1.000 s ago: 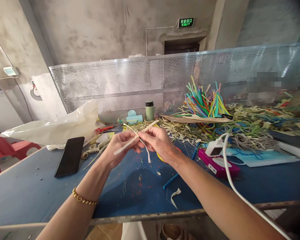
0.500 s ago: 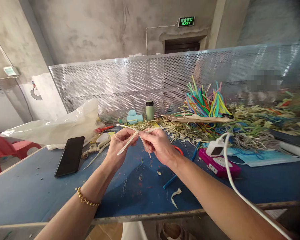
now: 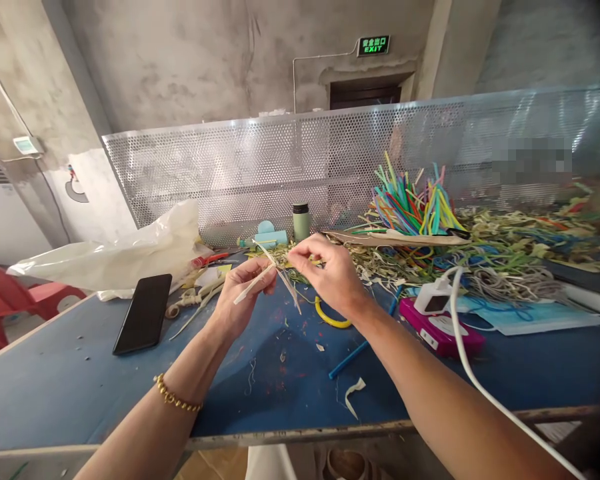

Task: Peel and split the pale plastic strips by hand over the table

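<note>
Left hand (image 3: 236,293) pinching pale strips (image 3: 253,286)
They're crossing at its right edge; the right hand (image 3: 333,272) is hovering beside, grip unclear.

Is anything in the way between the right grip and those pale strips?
Nothing visible: only a gap shows between the right grip and the strips, pinched in the left grip. The bottle stands beyond them.

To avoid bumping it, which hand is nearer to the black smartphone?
Left. The left hand, pinching pale strips, is to the right of the black smartphone; the right hand is farther right, beyond the left.
</note>
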A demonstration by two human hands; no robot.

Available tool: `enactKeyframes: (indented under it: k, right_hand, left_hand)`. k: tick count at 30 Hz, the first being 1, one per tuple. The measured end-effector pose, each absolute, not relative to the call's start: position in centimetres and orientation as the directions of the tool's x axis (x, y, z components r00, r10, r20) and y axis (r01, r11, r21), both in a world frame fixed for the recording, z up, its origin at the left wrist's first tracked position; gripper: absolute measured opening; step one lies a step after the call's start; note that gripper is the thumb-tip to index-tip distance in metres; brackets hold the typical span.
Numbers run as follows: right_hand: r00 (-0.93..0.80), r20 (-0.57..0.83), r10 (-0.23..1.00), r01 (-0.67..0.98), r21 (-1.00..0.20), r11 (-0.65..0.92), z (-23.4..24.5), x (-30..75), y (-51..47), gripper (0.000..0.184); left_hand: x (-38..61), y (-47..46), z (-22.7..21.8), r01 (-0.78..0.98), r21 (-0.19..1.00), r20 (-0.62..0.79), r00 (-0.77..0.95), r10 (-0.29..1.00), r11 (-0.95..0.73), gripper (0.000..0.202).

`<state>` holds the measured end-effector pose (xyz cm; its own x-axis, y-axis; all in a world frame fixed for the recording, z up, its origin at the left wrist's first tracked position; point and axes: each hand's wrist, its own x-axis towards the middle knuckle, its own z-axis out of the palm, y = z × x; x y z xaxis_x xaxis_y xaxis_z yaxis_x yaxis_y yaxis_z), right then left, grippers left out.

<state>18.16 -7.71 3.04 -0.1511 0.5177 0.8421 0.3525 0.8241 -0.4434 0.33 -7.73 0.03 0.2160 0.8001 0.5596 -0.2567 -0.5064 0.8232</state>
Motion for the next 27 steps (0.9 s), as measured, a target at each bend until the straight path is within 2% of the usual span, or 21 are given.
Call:
enactKeyframes:
  k: [3,6,9,12,15,21,24,27]
  right_hand:
    - [-0.237,0.758,0.608,0.247,-0.558,0.792,2.5,17.46,-7.91,0.012]
    - [-0.255,0.618,0.744,0.059,-0.758,0.65,2.17,17.31,-7.63,0.019]
    - [-0.279,0.5,0.82,-0.052,-0.86,0.507,2.14,17.47,-7.5,0.028]
    - [-0.285,0.45,0.846,-0.065,-0.89,0.452,2.19,17.6,-7.7,0.029]
    - [-0.315,0.427,0.847,-0.073,-0.901,0.427,2.31,17.72,-7.97,0.025]
    - [-0.418,0.462,0.782,-0.129,-0.882,0.452,2.55,17.76,-8.08,0.023]
    - [-0.35,0.477,0.806,-0.157,-0.878,0.451,2.44,17.59,-7.98,0.021]
    - [-0.271,0.496,0.825,-0.106,-0.867,0.487,2.22,17.38,-7.91,0.022]
  left_hand:
    - [0.32,-7.85,-0.01,-0.211,0.84,0.541,0.25,0.803,-0.5,0.015]
    - [0.17,-7.98,0.05,-0.173,0.853,0.522,0.305,0.796,-0.493,0.016]
    - [0.01,-8.12,0.19,-0.097,0.836,0.541,0.32,0.778,-0.541,0.019]
    - [-0.05,-8.26,0.31,-0.036,0.815,0.56,0.309,0.769,-0.579,0.019]
    - [0.0,-8.31,0.33,-0.045,0.815,0.562,0.306,0.768,-0.578,0.017]
    - [0.07,-8.3,0.16,-0.096,0.837,0.536,0.342,0.772,-0.539,0.015]
    - [0.15,-8.27,0.09,-0.109,0.853,0.513,0.354,0.782,-0.511,0.014]
    - [0.27,-8.26,0.08,-0.152,0.868,0.494,0.365,0.789,-0.473,0.014]
